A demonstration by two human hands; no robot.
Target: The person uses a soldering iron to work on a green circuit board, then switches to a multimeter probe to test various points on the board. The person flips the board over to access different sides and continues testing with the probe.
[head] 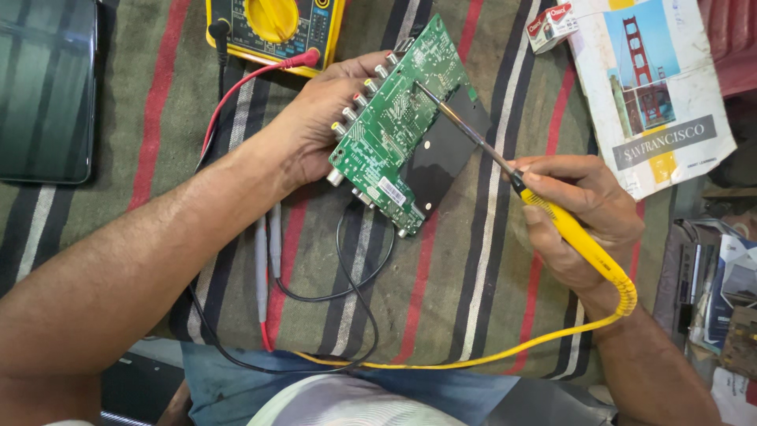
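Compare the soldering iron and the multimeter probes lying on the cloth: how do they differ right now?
The soldering iron is held in the right hand, its tip on the green circuit board; the multimeter probes lie unheld on the striped cloth. The iron's handle is yellow, the probes grey. Both trail cords.

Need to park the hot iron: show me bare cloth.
Free striped cloth lies between the green circuit board and the yellow cord. Crowded: yellow multimeter, red and black probe leads, left hand, right hand holding the yellow-handled soldering iron.
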